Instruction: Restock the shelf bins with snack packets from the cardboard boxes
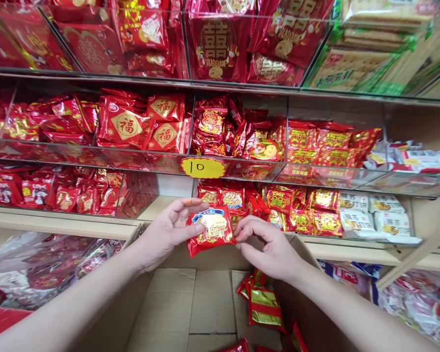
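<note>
Red snack packet [212, 232] held up over an open cardboard box [210, 298], clamped between thumb and fingers of left hand [165, 230], its right corner pinched in the closed fingertips of right hand [271, 247]. Down in the box, toward its right side, loose red-and-gold packets [266, 305]. Beyond, on a low shelf [58, 226], white packets [357, 221]; above, 1 yellow tag [209, 167] marked 10; higher, green-edged cracker packs [355, 63].

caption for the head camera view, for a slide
Left hand and right hand hold a red packet over an open cardboard box, before shelves of mostly red snacks.
</note>
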`<state>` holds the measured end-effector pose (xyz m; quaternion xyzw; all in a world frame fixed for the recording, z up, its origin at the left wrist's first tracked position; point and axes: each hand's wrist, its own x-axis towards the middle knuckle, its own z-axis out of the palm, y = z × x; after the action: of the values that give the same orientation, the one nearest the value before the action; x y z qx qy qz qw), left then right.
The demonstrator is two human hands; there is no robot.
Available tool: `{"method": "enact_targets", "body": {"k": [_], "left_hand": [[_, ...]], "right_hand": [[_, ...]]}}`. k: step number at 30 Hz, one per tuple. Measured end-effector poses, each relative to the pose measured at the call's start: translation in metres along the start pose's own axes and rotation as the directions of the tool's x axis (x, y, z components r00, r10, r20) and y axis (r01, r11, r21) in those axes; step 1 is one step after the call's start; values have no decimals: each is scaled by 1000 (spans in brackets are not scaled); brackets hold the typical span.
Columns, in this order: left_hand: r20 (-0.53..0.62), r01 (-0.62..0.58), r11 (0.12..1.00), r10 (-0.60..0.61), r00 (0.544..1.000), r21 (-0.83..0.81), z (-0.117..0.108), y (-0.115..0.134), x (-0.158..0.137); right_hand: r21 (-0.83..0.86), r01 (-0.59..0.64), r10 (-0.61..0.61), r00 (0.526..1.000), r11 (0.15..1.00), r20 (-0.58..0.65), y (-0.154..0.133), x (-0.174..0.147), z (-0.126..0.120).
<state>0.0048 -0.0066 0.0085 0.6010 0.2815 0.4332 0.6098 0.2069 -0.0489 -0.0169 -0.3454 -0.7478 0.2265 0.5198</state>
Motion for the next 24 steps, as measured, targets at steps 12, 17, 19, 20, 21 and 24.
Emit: {"method": "enact_targets", "body": {"k": [12, 17, 19, 20, 21, 24], "left_hand": [[105, 35, 937, -76, 992, 349, 1, -8, -1], [309, -100, 866, -65, 949, 489, 5, -11, -1], [327, -117, 871, -53, 944, 478, 7, -11, 0], [315, -116, 876, -43, 948, 468, 7, -11, 0], [301, -113, 881, -35, 953, 460, 8, -12, -1], [291, -98, 890, -40, 956, 446, 8, -14, -3]], "right_hand": [[239, -516, 483, 856, 823, 185, 12, 1, 9], [9, -431, 421, 887, 903, 189, 7, 0, 10], [24, -433, 426, 893, 901, 144, 7, 0, 12], [43, -438, 429, 894, 898, 129, 8, 0, 12], [66, -445, 435, 892, 893, 126, 8, 0, 12], [132, -458, 446, 888, 879, 113, 10, 1, 12]]}}
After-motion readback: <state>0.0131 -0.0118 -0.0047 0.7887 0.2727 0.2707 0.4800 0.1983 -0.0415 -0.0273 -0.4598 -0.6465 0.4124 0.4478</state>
